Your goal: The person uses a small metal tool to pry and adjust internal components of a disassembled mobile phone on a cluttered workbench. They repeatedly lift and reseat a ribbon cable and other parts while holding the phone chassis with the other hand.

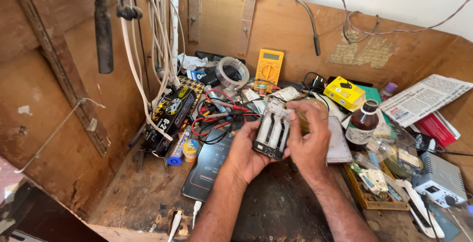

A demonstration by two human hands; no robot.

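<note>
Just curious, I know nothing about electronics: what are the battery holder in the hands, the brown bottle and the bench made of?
Battery holder: looks like dark moulded plastic, matte, holding pale cylindrical cells, gripped by the left hand and right hand. Bottle: probably amber glass, glossy and see-through; could be plastic. Bench: wood, worn, stained and chipped at the front edge.

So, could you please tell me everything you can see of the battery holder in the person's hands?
The battery holder is a small dark, plastic-looking tray with three pale cylindrical cells lying side by side, their long axes running away from the camera. It is open on top and tilted toward the camera above the cluttered wooden bench. The left hand cradles it from below and the left; the right hand grips its right edge, thumb at its top.
</note>
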